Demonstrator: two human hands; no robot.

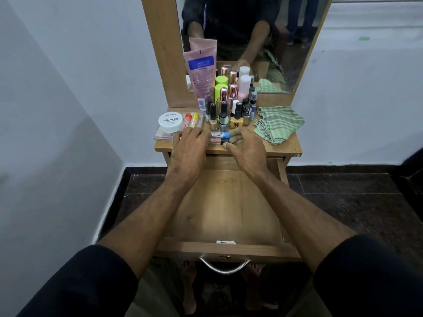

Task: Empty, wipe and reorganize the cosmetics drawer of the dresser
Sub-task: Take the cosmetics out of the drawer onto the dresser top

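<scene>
Head view, down onto dresser

Bare forearms, with black sleeves pushed up near the elbows on both sides. Left hand and right hand bare. Olive-green trousers below, and bare feet on the floor.

The small wooden dresser top carries everything. At its back left a pink tube stands leaning against the mirror. Beside it, in the middle, nail polish bottles crowd upright together. On the left lies a flat clear case with a white round jar resting on it. Two small tubes lie sideways near the front edge. On the right a green striped cloth lies crumpled.
</scene>
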